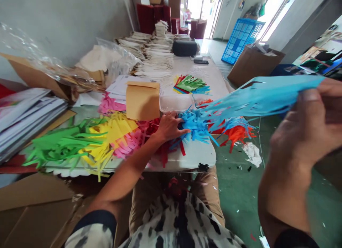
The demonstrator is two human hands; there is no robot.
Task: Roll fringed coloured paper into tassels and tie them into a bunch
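My right hand (301, 130), raised at the right, pinches one end of a blue fringed tissue paper sheet (262, 96). The sheet stretches left and down, its cut strips trailing to a blue fringed paper pile (196, 123) on the table. On the left edge of that pile rests my left hand (171, 127), thumb and fingers spread apart. Left of it lie dark red, pink (128, 143), yellow (112, 130) and green (64, 143) fringed papers. Orange-red fringe (237, 132) hangs past the table's right side.
A brown paper envelope (143, 102) and a white plastic tray (176, 103) stand behind the fringes. Farther back are a multicoloured fringe bundle (191, 83), a phone (201, 62), a black case (185, 48) and paper stacks (157, 56). A blue crate (240, 40) and cardboard box (253, 64) stand right.
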